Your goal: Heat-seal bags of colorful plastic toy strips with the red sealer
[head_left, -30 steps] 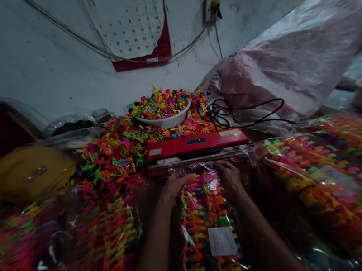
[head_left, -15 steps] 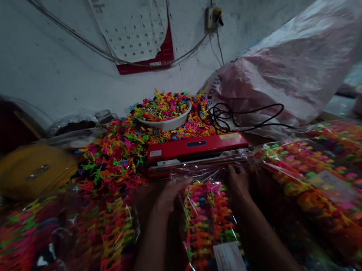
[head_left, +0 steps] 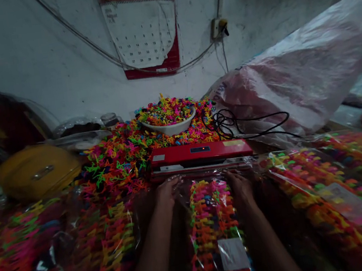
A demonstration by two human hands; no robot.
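Large translucent pink plastic sack (head_left: 308, 74) rests rear right, contents indistinct. Clear plastic packet of multicoloured plastic pieces (head_left: 214, 226) lies before the red heat sealer (head_left: 201, 154), gripped at its top by left hand (head_left: 166, 192) and right hand (head_left: 240, 184). White bowl (head_left: 170, 127) is heaped with coloured pieces.

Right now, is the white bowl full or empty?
Full. The white bowl behind the red sealer is heaped above its rim with small colourful plastic pieces.

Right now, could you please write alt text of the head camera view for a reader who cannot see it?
The left hand and right hand hold a clear bag of bright plastic pieces with its top edge at a red heat sealer. Behind it stands a white bowl heaped with loose pieces; filled bags lie on both sides.
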